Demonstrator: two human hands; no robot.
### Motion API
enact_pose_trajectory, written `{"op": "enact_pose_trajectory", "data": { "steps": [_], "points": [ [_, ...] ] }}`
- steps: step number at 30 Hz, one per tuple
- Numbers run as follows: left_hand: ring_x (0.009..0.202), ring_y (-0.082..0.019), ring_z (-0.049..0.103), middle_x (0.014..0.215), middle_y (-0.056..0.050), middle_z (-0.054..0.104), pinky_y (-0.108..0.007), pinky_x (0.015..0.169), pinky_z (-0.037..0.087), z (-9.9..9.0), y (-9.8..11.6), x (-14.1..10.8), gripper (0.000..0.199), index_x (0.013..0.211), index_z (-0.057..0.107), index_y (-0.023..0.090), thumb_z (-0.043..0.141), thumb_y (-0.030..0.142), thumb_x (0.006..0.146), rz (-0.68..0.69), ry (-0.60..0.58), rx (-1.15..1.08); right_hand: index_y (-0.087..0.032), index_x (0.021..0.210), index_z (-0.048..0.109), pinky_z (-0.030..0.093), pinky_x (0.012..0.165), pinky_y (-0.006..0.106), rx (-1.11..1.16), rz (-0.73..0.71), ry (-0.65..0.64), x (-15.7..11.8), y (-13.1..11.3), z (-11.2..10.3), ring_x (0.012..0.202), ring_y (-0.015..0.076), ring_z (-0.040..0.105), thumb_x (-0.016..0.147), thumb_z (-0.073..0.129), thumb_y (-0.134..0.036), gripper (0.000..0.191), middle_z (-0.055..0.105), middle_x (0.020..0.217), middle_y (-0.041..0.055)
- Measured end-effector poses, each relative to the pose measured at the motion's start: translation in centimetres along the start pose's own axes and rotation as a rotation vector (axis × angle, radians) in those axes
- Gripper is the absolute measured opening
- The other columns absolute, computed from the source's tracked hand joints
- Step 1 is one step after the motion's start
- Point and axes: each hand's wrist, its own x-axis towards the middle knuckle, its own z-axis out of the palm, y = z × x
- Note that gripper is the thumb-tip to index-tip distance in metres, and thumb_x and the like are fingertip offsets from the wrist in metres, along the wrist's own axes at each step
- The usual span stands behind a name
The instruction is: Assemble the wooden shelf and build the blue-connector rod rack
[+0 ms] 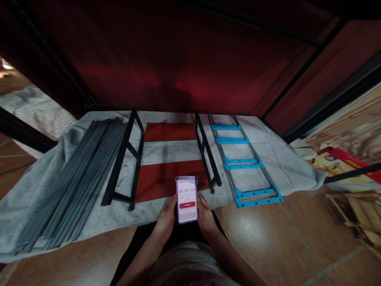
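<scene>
A smartphone (187, 212) is held upright between my two hands, its lit screen showing a timer at 00:00:03 and a red button. My left hand (169, 210) grips its left edge, and my right hand (204, 212) closes on the right edge. Just beyond the phone lies a reddish-brown board (166, 176), with a second such board (170, 132) farther back. Flanking the boards are a black metal frame (120, 159) on the left and another black frame (207, 153) on the right.
A grey cloth (253, 131) covers the table. Many dark grey tubes (80, 171) lie bundled at the left. Blue-barred metal racks (242, 163) lie at the right. Behind rises a dark red panel (166, 71). A wooden stool (360, 214) and a colourful box (342, 163) stand at right.
</scene>
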Motion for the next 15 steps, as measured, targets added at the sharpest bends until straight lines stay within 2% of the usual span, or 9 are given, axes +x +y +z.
{"op": "enact_pose_trajectory", "data": {
  "steps": [11,15],
  "points": [
    [0.124,-0.029,0.062,0.13,-0.012,0.068,-0.046,0.114,0.038,-0.25,-0.27,0.31,0.053,0.121,0.07,0.017,0.066,0.054,0.084,-0.003,-0.022,-0.013,-0.023,0.095,0.067,0.055,0.077,0.034,0.048,0.019,-0.009,-0.33,-0.64,0.56,0.089,0.0228,0.069,0.085,0.066,-0.057,0.036,0.073,0.088,0.0029],
    [0.124,-0.029,0.061,0.13,-0.012,0.069,-0.046,0.115,0.038,-0.04,-0.01,0.12,0.049,0.117,0.071,0.017,0.068,0.052,0.083,-0.005,0.013,-0.015,-0.024,0.093,0.069,0.055,0.079,0.035,0.005,0.01,0.008,-0.53,-0.82,0.53,0.094,0.0239,0.068,0.087,0.065,-0.054,0.031,0.073,0.093,0.004]
  ]
}}
